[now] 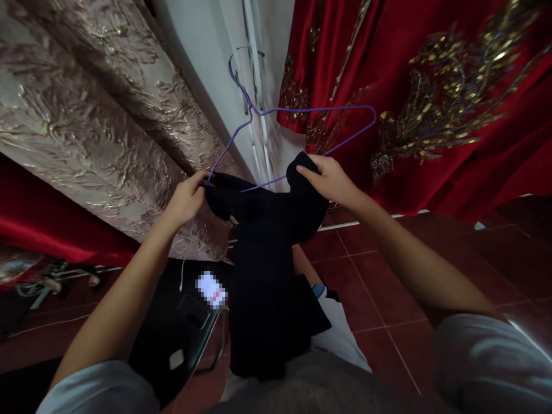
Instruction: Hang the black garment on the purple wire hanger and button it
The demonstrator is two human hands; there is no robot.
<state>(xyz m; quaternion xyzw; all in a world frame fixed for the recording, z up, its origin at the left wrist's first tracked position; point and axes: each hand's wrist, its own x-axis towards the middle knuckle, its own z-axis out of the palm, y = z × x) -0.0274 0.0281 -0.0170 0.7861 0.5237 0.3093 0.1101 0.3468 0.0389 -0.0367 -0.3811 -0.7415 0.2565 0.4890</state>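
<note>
A black garment point(267, 259) hangs down in front of my body; its exact kind cannot be made out. My left hand point(188, 198) is closed on its left upper edge, right beside the left corner of a purple wire hanger point(302, 109). That corner and part of the hanger's bottom bar run into the garment's opening. With thumb and fingers, my right hand point(330, 177) pinches a bunched fold at the right upper edge. The hanger's right corner sticks out above my right hand, outside the garment. Its hook points up and left in front of the white wall.
A pink-gold embossed cloth point(99, 126) hangs at the left, and red cloth with gold sequins point(431, 103) at the right. Below left, a dark table point(159, 322) bears a blurred-out bright item point(211, 289) and a white cable point(181, 275). Red floor tiles point(379, 282) lie below.
</note>
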